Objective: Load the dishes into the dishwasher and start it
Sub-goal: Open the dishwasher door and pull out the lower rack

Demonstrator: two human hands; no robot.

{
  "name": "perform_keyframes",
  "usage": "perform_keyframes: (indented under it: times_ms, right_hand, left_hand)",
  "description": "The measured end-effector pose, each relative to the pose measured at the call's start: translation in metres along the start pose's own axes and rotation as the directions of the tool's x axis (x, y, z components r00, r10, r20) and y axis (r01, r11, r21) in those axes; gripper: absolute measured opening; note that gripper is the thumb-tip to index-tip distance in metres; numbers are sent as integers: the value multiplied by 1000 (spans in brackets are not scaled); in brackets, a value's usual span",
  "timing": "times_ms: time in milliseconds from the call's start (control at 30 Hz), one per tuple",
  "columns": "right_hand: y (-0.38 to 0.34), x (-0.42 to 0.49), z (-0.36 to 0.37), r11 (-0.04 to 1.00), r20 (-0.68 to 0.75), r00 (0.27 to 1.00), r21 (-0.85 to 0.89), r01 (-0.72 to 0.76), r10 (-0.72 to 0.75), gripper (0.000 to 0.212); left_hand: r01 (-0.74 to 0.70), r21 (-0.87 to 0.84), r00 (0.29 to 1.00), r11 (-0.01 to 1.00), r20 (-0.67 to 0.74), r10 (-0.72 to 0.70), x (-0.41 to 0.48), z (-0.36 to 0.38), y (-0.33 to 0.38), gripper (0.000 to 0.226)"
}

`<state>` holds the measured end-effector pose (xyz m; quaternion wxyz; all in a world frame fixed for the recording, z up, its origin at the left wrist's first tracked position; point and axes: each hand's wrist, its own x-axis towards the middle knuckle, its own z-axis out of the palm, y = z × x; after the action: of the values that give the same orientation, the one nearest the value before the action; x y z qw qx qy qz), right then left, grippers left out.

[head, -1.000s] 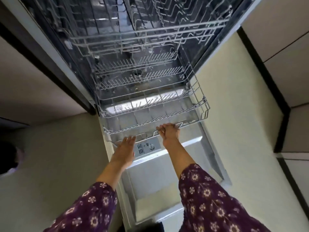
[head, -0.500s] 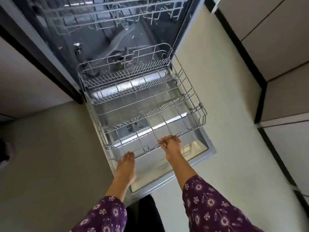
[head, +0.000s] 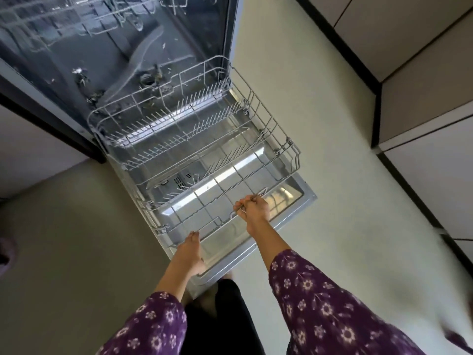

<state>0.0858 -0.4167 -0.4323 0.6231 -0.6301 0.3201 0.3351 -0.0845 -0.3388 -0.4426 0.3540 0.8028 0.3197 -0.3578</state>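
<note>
The dishwasher (head: pixel 128 55) stands open, its door (head: pixel 304 198) folded down flat. The lower wire rack (head: pixel 281 139) is pulled far out over the door and holds no dishes. My right hand (head: pixel 253 208) grips the rack's front rim wire. My left hand (head: pixel 190 248) reaches to the front rim further left, fingers straight and touching the wire. Part of the upper rack (head: pixel 84 19) shows inside the dark tub, above the spray arm (head: pixel 135 57).
Pale floor (head: pixel 332 124) lies to the right of the door, grey floor (head: pixel 64 239) to the left. Cabinet fronts with dark plinths (head: pixel 409 73) run along the right side. My purple flowered sleeves fill the bottom of the view.
The lower rack has slid out of the tub onto the open door, drawn toward me by both hands. The camera has tilted down and back.
</note>
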Motion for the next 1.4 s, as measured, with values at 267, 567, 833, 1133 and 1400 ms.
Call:
perform_keyframes:
  times_ms: [267,567,833,1133,1400]
  right_hand:
    - [-8,4,0,990,-4,996,-118,-84,84,20]
    - [-101,-33,106,266,-161,803,-964,-3,-574,75]
    - [-210,-60,286,873,389,881,-287,395,-271,26]
    - [-250,-64,390,991,470,873,51,121,-131,13]
    - [-243,-61,395,986,358,921,-1,167,-155,16]
  left_hand:
    - [-11,62,995,998,96,5,-2,-11,-1,81]
    - [-98,49,952,994,-288,108,-4,-144,18,85]
    - [-108,74,746,991,-653,130,-3,-331,19,92]
    - [9,186,610,983,-779,142,10,-428,-5,90]
    - [105,236,643,966,-757,115,11,-436,3,85]
